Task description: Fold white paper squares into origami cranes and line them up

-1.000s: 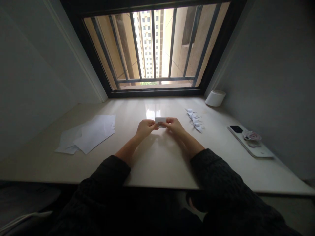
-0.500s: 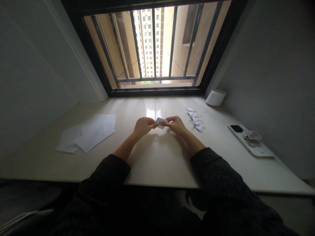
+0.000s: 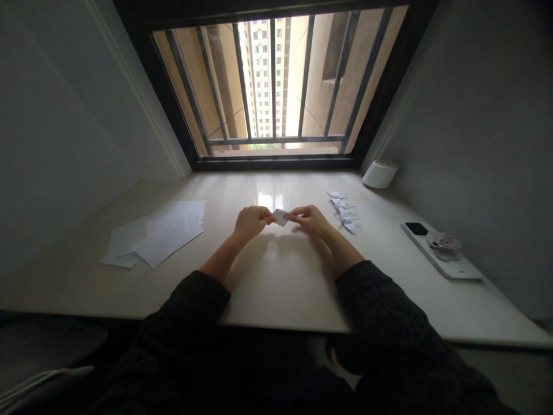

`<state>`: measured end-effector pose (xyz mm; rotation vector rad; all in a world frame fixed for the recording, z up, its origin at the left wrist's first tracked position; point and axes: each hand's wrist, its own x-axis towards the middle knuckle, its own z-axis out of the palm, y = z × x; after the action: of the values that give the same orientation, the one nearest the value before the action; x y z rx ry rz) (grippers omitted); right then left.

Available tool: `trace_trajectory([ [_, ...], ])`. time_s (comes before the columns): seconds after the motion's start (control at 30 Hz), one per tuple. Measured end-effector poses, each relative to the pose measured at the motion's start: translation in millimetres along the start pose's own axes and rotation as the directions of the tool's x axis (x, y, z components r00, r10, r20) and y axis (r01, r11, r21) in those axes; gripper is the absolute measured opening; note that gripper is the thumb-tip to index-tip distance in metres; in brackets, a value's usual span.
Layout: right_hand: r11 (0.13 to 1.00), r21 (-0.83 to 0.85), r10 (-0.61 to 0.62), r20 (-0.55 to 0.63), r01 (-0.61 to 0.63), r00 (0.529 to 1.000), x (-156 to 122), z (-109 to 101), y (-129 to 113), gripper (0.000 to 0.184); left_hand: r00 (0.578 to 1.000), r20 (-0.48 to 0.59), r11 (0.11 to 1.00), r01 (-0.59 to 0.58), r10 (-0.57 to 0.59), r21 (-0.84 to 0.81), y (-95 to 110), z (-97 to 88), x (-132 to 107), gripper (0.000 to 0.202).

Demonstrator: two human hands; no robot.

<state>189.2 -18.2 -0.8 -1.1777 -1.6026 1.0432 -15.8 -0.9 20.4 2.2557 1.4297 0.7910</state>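
Between my two hands is a small folded square of white paper (image 3: pixel 280 217), held above the pale tabletop with its corners pointing sideways. My left hand (image 3: pixel 253 222) pinches its left corner between thumb and fingers. On the opposite corner, the thumb and fingertips of my right hand (image 3: pixel 311 219) are closed. Right of my right hand, several small folded paper figures (image 3: pixel 344 213) with thin pointed ends stand in a row. The fine creases in the held paper are too small to make out.
Loose white paper sheets (image 3: pixel 170 233) lie overlapping on the left of the table (image 3: pixel 276 288). At the back right stands a white cylindrical container (image 3: pixel 380 174). A white phone (image 3: pixel 460 270) with a round grip on its back lies at the right. A barred window is behind.
My right fingers have drawn back a little to the paper's right corner, so more of its face shows. The view has shifted slightly; the other things stay put.
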Motion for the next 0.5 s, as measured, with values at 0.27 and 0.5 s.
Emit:
trace_trajectory([
  [0.27, 0.993, 0.121, 0.032, -0.269, 0.001, 0.963, 3.7, 15.1, 3.7, 0.039, 0.981, 0.149, 0.843, 0.184, -0.125, -0.505, -10.8, 18.1, 1.8, 0.033],
  [0.5, 0.993, 0.106, -0.006, -0.361, 0.048, 0.933, 4.9, 21.9, 6.5, 0.041, 0.979, 0.162, 0.779, 0.195, -0.122, -0.596, 5.8, 22.0, -3.1, 0.035],
])
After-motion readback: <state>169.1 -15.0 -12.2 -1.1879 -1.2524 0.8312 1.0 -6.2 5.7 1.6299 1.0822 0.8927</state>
